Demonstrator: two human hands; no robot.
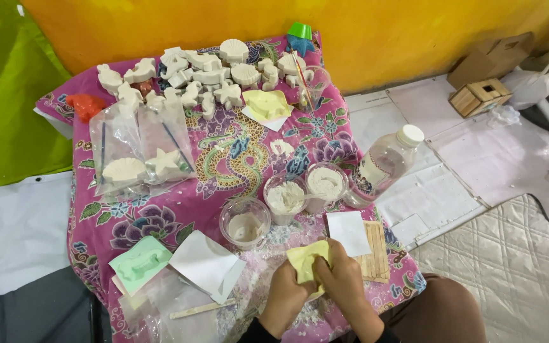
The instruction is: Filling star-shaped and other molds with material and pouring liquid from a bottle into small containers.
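Both hands close on a pale yellow mould (304, 262) at the near edge of the pink patterned cloth (179, 209): the left hand (285, 300) grips its lower left side and the right hand (344, 279) presses over its right side, fingers curled onto it. Just beside the right hand lie a white paper square (348, 232) and a row of wooden sticks (372, 253). Beyond the mould stand three clear plastic cups: the nearest cup (244, 222) holds a low layer of white powder, the middle cup (285, 198) and the far cup (325, 184) are heaped with it. A clear bottle with a white cap (386, 164) leans to their right. A green mould (140, 262) lies to the left, and white plaster figures (204, 76) crowd the far end.
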